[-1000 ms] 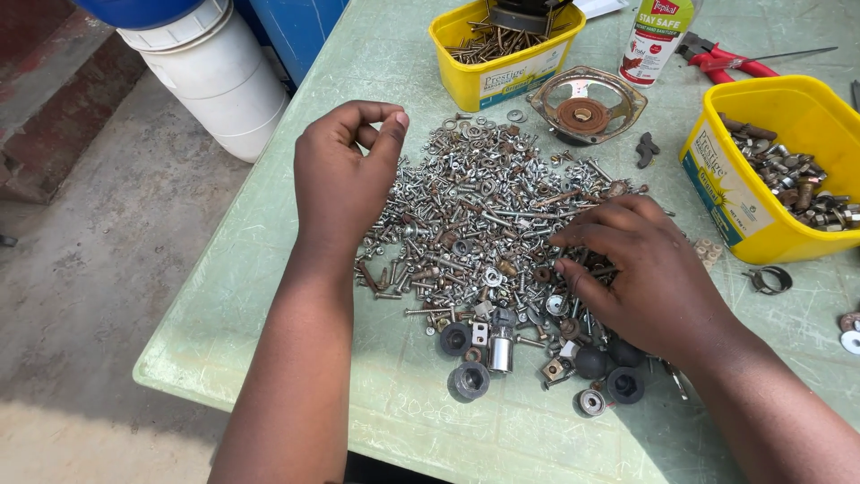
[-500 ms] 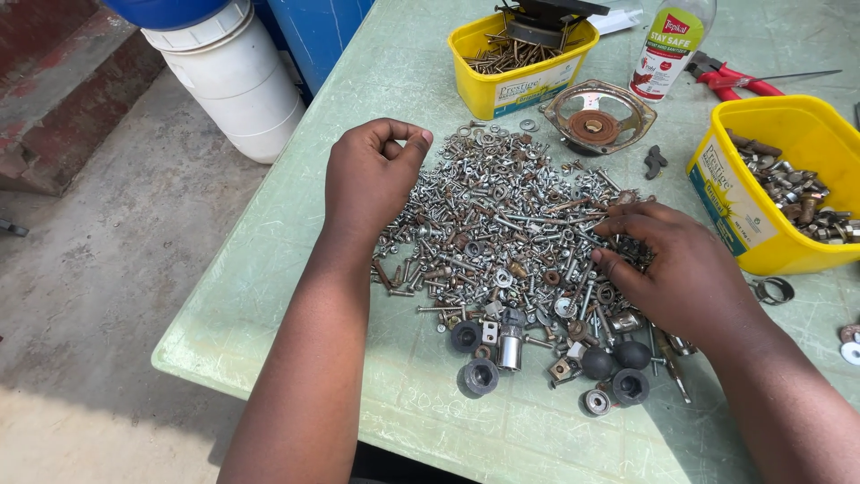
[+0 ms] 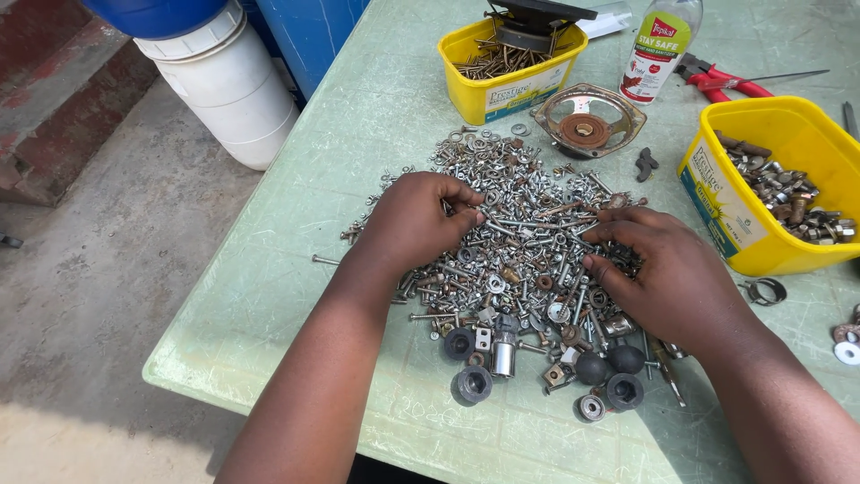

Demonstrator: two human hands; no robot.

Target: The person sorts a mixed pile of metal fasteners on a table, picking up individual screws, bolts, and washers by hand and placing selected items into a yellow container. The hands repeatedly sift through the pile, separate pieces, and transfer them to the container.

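Pale green surface carries a heap of screws, bolts and washers at its centre. Yellow tub of bolts stands right of it; second yellow tub behind. Left hand rests on the heap, fingers curled, pinching small pieces. Right hand lies loosely open, fingertips in the heap.

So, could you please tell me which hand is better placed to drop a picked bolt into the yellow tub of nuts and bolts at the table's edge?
Probably the right hand: it rests on the hardware pile on the side nearest that yellow tub. The left hand lies on the pile's far side.
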